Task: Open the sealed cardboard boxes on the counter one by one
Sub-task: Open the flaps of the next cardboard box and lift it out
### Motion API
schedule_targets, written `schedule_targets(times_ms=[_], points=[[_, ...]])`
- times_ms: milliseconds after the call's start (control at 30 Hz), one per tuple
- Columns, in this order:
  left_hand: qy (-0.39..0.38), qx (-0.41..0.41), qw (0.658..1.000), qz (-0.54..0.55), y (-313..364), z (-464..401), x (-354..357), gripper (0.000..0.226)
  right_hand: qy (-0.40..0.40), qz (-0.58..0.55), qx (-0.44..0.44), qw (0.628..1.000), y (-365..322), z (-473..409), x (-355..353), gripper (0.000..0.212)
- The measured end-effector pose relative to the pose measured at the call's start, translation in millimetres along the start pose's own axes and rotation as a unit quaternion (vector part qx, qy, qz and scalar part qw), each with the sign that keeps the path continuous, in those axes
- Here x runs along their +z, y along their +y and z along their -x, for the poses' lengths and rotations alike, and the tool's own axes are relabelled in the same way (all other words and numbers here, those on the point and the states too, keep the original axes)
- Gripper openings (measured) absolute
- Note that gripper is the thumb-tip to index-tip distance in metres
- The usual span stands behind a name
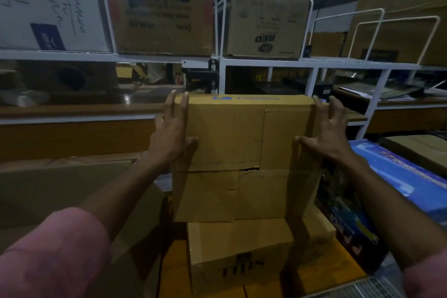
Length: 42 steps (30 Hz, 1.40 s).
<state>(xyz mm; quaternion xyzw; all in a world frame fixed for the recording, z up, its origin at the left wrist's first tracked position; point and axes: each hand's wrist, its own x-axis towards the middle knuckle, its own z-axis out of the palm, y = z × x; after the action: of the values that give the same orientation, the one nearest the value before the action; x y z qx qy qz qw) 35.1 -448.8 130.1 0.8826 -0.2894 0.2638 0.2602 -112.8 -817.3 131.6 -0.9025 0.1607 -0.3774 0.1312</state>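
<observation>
Cardboard box (232,133) btwn both hands

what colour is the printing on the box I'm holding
Blue, along the top edge of the cardboard box, seen in the head view.

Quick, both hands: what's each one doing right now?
Left hand: open, fingers straight, pressed against the left side of the top cardboard box.
Right hand: open, fingers spread, touching the box's right side.
</observation>
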Motion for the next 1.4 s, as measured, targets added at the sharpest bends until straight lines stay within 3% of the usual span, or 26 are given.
schedule_targets(times_ms=[167, 333, 533, 667, 767, 967, 1233, 1400], points=[[-0.028, -0.013, 1.000, 0.007, -1.3, -14.6, 8.3, 0.112, -0.031, -0.017, -0.020, 0.999, 2.1, -17.7, 7.1, 0.109], [0.041, 0.041, 0.998, -0.012, -3.3, 3.7, 8.4, 0.088, 0.080, -0.036, -0.071, 0.994, 10.1, 5.2, 6.7, 0.090], [0.153, 0.117, 0.980, 0.044, 3.9, 30.9, 5.4, 0.057, 0.155, -0.074, -0.076, 0.982, 12.9, 42.4, -5.0, 0.076], [0.164, 0.088, 0.981, 0.051, 7.8, 79.7, 15.1, 0.054, 0.137, -0.062, -0.043, 0.988, 13.8, 84.2, 0.7, 0.065], [0.190, 0.054, 0.980, 0.035, 16.2, 103.6, 8.5, 0.036, 0.133, -0.089, -0.008, 0.987, -0.7, 110.2, -7.8, 0.049], [0.174, 0.021, 0.984, -0.040, 28.9, 140.4, -1.4, 0.031, 0.131, 0.002, 0.008, 0.991, -18.2, 148.0, -19.3, 0.037], [0.038, 0.051, 0.985, -0.162, 30.3, 186.1, 15.1, 0.055, -0.002, 0.123, -0.027, 0.992, -22.3, 186.2, 1.5, 0.066], [-0.046, 0.060, 0.981, -0.179, 31.1, 209.3, 33.1, 0.058, -0.093, 0.122, -0.042, 0.987, -26.8, 206.2, 23.6, 0.060]])
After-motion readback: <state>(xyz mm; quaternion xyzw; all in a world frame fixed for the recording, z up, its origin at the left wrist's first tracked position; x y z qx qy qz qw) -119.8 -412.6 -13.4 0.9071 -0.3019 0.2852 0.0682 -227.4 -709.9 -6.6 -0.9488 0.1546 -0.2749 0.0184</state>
